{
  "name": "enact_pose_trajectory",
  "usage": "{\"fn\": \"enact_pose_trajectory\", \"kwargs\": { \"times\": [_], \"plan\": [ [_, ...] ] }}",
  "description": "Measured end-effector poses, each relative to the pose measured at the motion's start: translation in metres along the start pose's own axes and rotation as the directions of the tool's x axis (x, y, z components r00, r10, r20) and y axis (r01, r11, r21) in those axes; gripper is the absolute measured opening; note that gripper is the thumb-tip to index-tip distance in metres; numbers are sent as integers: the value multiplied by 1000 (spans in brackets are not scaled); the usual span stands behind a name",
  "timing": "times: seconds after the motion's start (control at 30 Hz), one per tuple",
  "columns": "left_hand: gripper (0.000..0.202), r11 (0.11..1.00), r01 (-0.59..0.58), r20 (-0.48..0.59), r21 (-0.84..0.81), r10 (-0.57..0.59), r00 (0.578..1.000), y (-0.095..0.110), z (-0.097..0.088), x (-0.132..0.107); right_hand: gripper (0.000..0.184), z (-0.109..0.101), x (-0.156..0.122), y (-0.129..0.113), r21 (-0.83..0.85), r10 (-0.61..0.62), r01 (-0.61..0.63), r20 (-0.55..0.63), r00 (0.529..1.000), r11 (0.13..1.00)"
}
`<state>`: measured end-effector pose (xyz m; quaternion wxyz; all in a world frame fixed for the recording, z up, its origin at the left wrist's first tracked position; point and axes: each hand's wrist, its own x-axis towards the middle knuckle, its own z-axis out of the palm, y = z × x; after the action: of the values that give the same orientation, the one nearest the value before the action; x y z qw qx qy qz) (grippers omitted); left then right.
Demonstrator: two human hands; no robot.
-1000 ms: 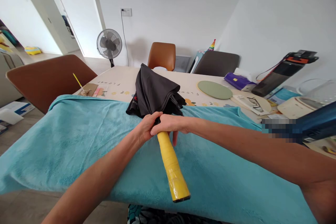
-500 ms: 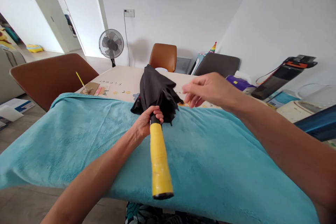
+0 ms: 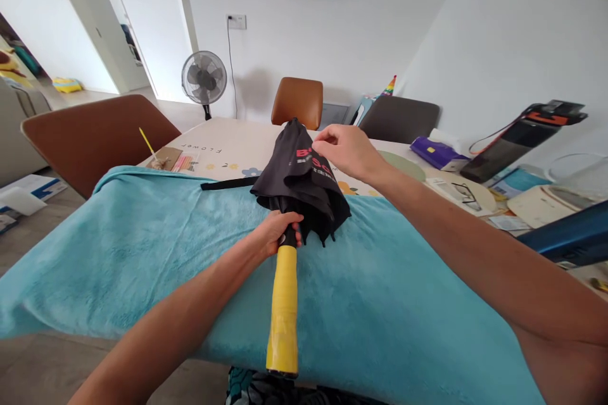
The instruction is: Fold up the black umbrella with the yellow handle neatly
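Note:
A black folded umbrella (image 3: pixel 289 171) with red and white lettering lies over the table, its canopy loosely gathered and pointing away from me. Toward me runs its yellow wrapped handle (image 3: pixel 284 310). My left hand (image 3: pixel 280 231) is closed round the black shaft just below the canopy. At the canopy's right side, my right hand (image 3: pixel 342 147) has its fingers pinched together against the printed fabric; the fingertips are partly hidden. A black strap (image 3: pixel 228 184) sticks out to the left of the canopy. Beneath the umbrella spreads a turquoise blanket (image 3: pixel 380 291).
Pencils (image 3: pixel 184 163) and a yellow stick (image 3: pixel 147 142) are at the table's left. On the right are a purple packet (image 3: pixel 437 153), glasses (image 3: pixel 466 195) and a dark cylindrical device (image 3: pixel 517 142). Chairs (image 3: pixel 297 103) and a fan (image 3: pixel 204 78) stand beyond.
The umbrella has rolled round, so its lettering and strap now show. My right hand has moved left from beside the canopy onto it. My left hand keeps its hold on the shaft.

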<state>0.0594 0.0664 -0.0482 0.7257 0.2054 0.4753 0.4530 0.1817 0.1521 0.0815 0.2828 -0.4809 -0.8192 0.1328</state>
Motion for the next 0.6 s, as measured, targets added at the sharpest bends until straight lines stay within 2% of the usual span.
{"fn": "enact_pose_trajectory", "kwargs": {
  "times": [0.1,0.2,0.27,0.33,0.43,0.5,0.6],
  "plan": [
    [22,988,0,-42,154,7,999,-1,-1,1,21,15,-2,-13,-107,-111,122,105,988,987],
    [24,975,6,-43,222,4,999,-3,-3,4,29,40,-9,-20,-223,-197,270,300,933,937],
    [23,972,-15,-29,237,22,999,-4,-5,6,34,60,-15,-19,-324,-219,349,377,900,879],
    [20,970,-36,-23,240,43,999,-4,-6,7,38,80,-18,-15,-401,-238,401,398,886,824],
    [19,970,-33,-24,240,40,999,-4,-6,7,27,99,-16,-7,-471,-272,459,412,869,753],
    [21,971,-10,-31,237,18,999,-4,-6,7,24,100,-10,-2,-477,-271,455,407,872,752],
    [23,975,2,-39,223,6,999,-3,-5,6,27,86,-2,2,-474,-252,368,291,923,800]
  ]
}}
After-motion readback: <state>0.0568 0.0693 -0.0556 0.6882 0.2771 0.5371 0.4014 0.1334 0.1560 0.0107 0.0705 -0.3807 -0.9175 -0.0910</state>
